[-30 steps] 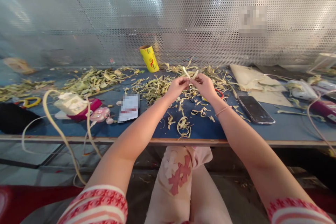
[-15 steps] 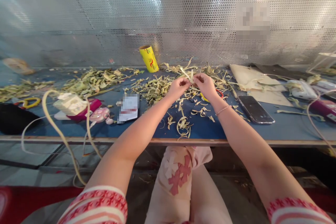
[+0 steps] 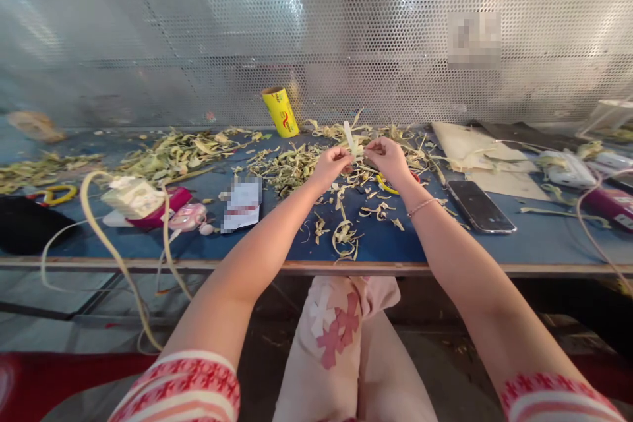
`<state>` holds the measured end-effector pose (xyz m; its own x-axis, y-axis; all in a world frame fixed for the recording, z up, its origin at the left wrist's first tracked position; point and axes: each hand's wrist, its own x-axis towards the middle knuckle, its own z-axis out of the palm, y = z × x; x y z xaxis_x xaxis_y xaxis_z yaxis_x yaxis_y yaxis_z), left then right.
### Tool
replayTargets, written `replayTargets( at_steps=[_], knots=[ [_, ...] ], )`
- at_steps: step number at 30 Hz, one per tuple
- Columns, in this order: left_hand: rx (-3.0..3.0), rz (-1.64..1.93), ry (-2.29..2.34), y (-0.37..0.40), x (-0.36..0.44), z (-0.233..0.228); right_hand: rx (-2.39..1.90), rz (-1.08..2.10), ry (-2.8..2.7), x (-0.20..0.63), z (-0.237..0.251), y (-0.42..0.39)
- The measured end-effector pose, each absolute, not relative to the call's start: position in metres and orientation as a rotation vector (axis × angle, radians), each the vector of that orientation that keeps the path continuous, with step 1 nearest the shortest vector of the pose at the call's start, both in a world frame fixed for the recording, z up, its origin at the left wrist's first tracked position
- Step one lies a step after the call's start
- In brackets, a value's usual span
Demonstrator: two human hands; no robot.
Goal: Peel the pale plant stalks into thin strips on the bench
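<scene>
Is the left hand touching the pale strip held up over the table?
Touching. The head view shows the left hand pinching the pale strip at its base, with the right hand closed on it too.

We've just got the one head cam here, looking forward and down from seated height over our own arms at the blue table (image 3: pixel 544 247), pretty close in, with the perforated metal wall (image 3: pixel 198 33) filling the back

Table top (image 3: pixel 494 247) blue. Roll (image 3: pixel 280 111) at far centre yellow with red marking. Strip scraps (image 3: pixel 173 151) pale yellow-green. Phone (image 3: pixel 481 206) at right black. Sleeves (image 3: pixel 182 389) red-and-white striped. Back panel (image 3: pixel 148 26) silver, perforated.
</scene>
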<state>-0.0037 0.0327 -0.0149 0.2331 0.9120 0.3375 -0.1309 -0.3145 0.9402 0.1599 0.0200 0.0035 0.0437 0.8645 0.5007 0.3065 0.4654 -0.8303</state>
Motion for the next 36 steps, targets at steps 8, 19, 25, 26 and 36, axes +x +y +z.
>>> replayTargets(
  at_steps=[8, 19, 25, 26, 36],
  knots=[
    [1.611, 1.320, 0.808, 0.031, -0.001, -0.014, -0.849, 0.791, -1.532, 0.151, 0.006, 0.008],
    [1.580, 1.328, 0.775, 0.032, 0.001, -0.019, -0.871, 0.806, -1.560, 0.153, 0.000, 0.014],
    [1.540, 1.333, 0.814, 0.037, 0.002, -0.022, -0.930, 0.782, -1.566, 0.153, -0.001, 0.014],
    [1.549, 1.337, 0.821, 0.038, 0.002, -0.023, -0.960, 0.730, -1.551, 0.153, -0.002, 0.015],
    [1.603, 1.304, 0.805, 0.035, 0.005, -0.021, -1.057, 0.818, -1.400, 0.153, -0.005, 0.022]
  ],
)
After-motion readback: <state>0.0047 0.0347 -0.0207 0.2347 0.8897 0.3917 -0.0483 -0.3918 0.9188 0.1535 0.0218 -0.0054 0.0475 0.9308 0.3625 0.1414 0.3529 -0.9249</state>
